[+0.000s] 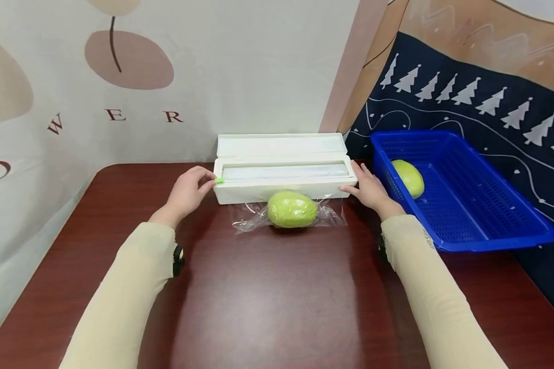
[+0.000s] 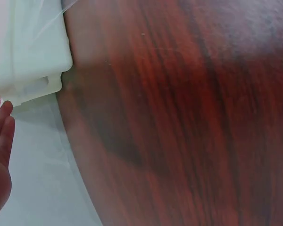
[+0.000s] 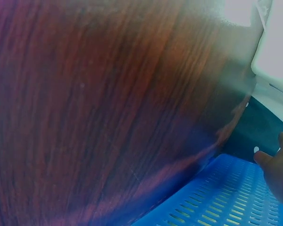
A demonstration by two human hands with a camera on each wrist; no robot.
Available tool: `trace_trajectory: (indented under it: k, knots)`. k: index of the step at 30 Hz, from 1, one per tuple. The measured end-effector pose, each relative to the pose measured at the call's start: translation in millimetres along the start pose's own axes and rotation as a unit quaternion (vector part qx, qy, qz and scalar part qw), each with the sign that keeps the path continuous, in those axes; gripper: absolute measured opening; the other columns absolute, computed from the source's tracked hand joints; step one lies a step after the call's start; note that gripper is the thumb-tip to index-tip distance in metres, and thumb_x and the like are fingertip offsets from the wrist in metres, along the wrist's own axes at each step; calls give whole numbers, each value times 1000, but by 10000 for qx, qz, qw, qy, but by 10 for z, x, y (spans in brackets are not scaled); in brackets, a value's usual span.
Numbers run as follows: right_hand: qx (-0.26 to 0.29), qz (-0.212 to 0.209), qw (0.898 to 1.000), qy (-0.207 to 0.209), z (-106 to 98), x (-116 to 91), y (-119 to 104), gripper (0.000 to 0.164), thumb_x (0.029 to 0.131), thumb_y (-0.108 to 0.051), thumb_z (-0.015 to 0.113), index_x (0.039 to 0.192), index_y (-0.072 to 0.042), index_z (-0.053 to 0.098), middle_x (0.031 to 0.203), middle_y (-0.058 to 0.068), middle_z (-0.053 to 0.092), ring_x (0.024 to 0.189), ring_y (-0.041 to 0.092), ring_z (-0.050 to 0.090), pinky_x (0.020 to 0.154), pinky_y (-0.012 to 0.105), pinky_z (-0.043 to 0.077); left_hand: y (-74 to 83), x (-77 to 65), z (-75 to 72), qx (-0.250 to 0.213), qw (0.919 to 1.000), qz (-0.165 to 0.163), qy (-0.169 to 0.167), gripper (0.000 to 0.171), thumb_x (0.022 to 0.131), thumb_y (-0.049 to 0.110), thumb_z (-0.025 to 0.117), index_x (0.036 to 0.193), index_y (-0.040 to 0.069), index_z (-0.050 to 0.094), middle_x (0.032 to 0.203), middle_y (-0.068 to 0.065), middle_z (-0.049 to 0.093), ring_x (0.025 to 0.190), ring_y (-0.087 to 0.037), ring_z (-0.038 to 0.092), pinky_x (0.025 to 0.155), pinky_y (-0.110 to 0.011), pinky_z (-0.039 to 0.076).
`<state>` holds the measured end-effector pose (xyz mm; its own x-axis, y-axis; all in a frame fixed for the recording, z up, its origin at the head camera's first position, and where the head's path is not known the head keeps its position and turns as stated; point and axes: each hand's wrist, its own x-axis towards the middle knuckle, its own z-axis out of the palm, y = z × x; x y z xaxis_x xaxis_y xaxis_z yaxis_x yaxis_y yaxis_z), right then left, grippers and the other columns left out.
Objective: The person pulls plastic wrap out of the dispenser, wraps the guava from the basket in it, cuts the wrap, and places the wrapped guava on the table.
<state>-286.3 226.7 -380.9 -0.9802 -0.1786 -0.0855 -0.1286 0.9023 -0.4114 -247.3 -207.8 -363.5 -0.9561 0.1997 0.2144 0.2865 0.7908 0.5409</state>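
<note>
One small green plastic tab [image 1: 219,180] sat pinched in your left hand [image 1: 187,190]; your right hand [image 1: 370,189], fingers extended, touched the long white rectangular box [image 1: 237,193].

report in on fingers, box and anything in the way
Left fingers pinch green tab; right fingers touch right end of white box. Wrapped green fruit in front. Blue basket beside right sleeve, possibly crowding.

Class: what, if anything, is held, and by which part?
Left hand pinches the green tab on the white box; right hand touches the box's right end.
</note>
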Motion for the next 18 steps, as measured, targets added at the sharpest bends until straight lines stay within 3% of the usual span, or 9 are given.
trace_trajectory:
  k: [8,13,18]
  knots:
    - [149,-30,9998,-153,-43,-33,-41,90,91,-42,57,151,-7,-1,154,24,13,143,39,10,114,55,14,49,-37,-53,18,9992,-314,-266,24,95,15,53,112,0,59,122,-20,55,116,-35,49,100,-50,37]
    - [518,11,9986,-54,-46,-61,-45,97,88,-40,62,149,-2,-3,152,28,17,139,43,20,113,55,20,33,-133,-32,-336,9940,-893,-540,33,96,27,51,116,1,54,116,-19,57,108,-33,53,94,-48,42]
    - [594,-20,9977,337,-46,-108,-65,86,81,-36,71,142,4,23,142,27,33,130,42,31,109,54,27,61,-213,22,-512,9860,-1191,-1050,39,95,32,51,114,-1,57,113,-21,61,105,-33,55,93,-45,44]
